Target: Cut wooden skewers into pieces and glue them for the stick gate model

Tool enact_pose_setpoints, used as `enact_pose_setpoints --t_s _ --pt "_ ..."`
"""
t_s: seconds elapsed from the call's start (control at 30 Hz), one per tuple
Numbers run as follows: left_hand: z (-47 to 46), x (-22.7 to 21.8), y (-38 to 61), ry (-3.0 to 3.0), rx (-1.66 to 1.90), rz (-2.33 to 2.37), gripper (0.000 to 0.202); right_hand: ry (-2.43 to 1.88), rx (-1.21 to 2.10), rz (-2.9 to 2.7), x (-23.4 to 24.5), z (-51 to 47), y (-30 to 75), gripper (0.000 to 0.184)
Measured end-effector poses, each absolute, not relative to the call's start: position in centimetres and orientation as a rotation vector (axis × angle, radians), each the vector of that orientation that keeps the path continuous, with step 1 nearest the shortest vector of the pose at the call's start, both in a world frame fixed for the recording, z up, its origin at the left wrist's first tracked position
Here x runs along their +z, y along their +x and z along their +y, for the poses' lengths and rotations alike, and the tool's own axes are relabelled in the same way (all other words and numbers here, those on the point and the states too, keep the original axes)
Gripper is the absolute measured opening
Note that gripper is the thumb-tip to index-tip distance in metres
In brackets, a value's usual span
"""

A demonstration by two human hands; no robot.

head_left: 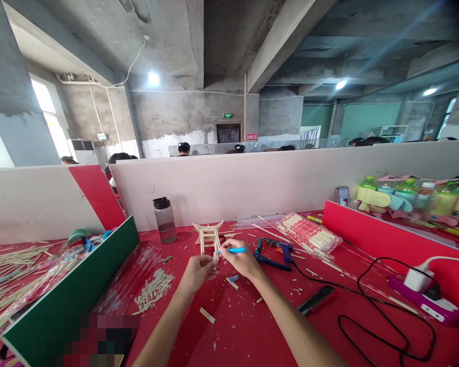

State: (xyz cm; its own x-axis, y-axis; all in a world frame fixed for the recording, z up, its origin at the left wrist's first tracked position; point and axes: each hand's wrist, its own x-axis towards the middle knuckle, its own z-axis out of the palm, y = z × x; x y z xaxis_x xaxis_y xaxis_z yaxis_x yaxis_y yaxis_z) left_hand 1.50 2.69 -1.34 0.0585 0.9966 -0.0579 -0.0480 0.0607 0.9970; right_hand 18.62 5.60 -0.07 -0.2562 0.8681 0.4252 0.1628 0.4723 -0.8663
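My left hand [196,272] is closed in a pinch on a short wooden stick [215,256] held upright over the red table [252,326]. Against that stick my right hand [240,259] grips a blue pen [234,250], its tip pointing left. Just behind both hands stands a small gate-shaped model of wooden sticks [208,236]. A blue pen cap [234,278] lies by my right wrist.
A dark water bottle [164,220] stands at the back. Blue pliers [265,256], a glue gun [281,247] and a bag of sticks [309,233] lie to the right. Black cable [371,311] runs to a power strip [428,300]. Cut stick pieces [153,290] lie left, beside a green divider [72,290].
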Motion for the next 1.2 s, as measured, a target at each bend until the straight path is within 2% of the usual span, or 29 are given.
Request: enact_pose_setpoints --t_s 0.4,0.57,0.67,0.8,0.93,1.07,1.2 --pt "2.6 -1.3 1.4 1.164 1.158 1.172 0.048 -0.923 0.785 -1.878 0.2 6.0 20.0 0.025" --pt "2.5 -1.2 1.4 1.181 1.164 1.143 0.051 -0.964 0.555 -2.23 0.8 5.1 21.5 0.017" --pt "2.6 -1.3 1.4 1.17 1.172 1.152 0.048 -0.986 0.454 -2.413 0.8 4.8 22.1 0.005" --pt "2.7 -1.5 1.5 1.163 1.177 1.176 0.044 -1.023 0.461 -2.607 0.6 4.9 22.3 0.024" --pt "2.7 -1.5 1.5 1.166 1.18 1.188 0.041 -1.032 0.478 -2.624 0.1 5.0 22.3 0.026" --pt "2.6 -1.5 1.5 1.18 1.161 1.187 0.038 -0.953 0.439 -2.528 0.2 5.0 22.2 0.022" --pt "2.7 -1.7 1.6 1.202 1.137 1.16 0.038 -0.821 0.537 -2.382 1.1 4.6 21.8 0.018"
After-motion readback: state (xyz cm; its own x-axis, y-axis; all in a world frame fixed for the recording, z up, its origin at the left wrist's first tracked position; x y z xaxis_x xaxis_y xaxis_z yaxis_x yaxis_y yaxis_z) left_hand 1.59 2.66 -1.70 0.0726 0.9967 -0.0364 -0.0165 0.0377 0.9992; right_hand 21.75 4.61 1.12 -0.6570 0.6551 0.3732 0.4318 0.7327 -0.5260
